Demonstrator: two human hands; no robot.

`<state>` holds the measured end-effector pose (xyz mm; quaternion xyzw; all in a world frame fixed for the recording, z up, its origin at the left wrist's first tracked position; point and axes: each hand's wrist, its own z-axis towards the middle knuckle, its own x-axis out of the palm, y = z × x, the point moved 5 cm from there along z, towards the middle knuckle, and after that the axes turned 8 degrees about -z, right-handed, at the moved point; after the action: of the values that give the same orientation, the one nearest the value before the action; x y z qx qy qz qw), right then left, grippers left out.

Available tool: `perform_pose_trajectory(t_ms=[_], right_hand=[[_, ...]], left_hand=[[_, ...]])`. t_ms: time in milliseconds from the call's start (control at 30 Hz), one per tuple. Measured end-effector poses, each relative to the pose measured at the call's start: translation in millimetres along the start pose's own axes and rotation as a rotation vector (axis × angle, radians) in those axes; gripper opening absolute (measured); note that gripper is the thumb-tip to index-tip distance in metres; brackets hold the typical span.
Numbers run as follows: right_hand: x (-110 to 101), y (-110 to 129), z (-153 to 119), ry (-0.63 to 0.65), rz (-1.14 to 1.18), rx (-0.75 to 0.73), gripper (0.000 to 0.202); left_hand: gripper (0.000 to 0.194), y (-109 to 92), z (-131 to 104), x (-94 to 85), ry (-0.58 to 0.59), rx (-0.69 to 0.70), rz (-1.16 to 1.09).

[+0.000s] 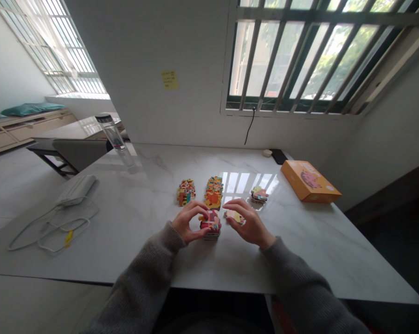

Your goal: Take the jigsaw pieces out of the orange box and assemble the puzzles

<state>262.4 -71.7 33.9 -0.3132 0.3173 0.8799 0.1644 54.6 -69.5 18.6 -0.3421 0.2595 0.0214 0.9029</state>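
Two hands reach forward from gray sleeves point(148, 260) over a marbled table point(139, 241), fingers bent. The left hand point(186, 223) curls around the left side of a stack of colorful pieces point(212, 226); whether it grips cannot be told. The right hand point(250, 225) is open, thumb and forefinger parted at a smaller pile point(235, 216) just right of the stack. Two overlapping rows point(214, 190) lie just beyond. The table's near edge runs beneath the sleeves; tabletop stretches rightward toward an orange box point(310, 182).
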Motion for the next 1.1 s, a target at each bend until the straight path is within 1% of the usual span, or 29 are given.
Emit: perform_pose_trajectory(t_ms=[100, 233, 367, 500, 633, 800, 833, 867, 900, 967, 1033, 1100], right_hand=[[-2.1, -6.7, -3.5, -0.013, -0.028, 0.032, 0.025], [-1.3, -12.9, -5.9, -0.013, -0.040, 0.039, 0.023], [1.3, -12.9, -6.6, -0.001, -0.037, 0.035, 0.022], [2.8, -13.6, -7.0, 0.036, -0.053, 0.042, 0.023], [2.1, -28.8, -9.7, 0.113, -0.141, 0.097, 0.024], [7.7, -58.5, -20.8, 0.290, -0.290, 0.125, 0.019], [9.1, -62.9, -23.0, 0.315, -0.303, 0.127, 0.019], [10.3, -66.3, -24.8, 0.334, -0.309, 0.130, 0.020], [11.0, -68.5, -26.1, 0.348, -0.311, 0.133, 0.023], [10.9, -69.6, -26.6, 0.359, -0.308, 0.138, 0.027], [8.2, -65.8, -24.7, 0.339, -0.303, 0.136, 0.033], [3.9, -57.4, -21.2, 0.281, -0.285, 0.125, 0.039]], left_hand=[[0.022, -0.5, -8.5, 2.4, 0.002, 0.005, 0.017], [0.022, -1.2, -8.9, 8.8, 0.037, -0.002, 0.028], [0.022, 1.0, -9.3, 14.4, 0.079, -0.045, 0.049], [0.026, 4.9, -12.7, 19.7, 0.115, -0.082, 0.013], [0.033, 3.2, -13.2, 17.7, 0.075, -0.075, -0.053], [0.031, 2.6, -12.0, 11.8, 0.002, -0.094, -0.078], [0.035, 3.6, -12.4, 12.5, 0.001, -0.093, -0.072], [0.043, 5.5, -13.1, 14.2, 0.009, -0.095, -0.070], [0.054, 8.4, -14.4, 16.7, 0.025, -0.103, -0.071], [0.084, 17.1, -18.8, 22.9, 0.061, -0.140, -0.084], [0.111, 27.6, -24.8, 27.9, 0.079, -0.184, -0.082], [0.126, 36.4, -31.1, 30.8, 0.082, -0.202, -0.049]])
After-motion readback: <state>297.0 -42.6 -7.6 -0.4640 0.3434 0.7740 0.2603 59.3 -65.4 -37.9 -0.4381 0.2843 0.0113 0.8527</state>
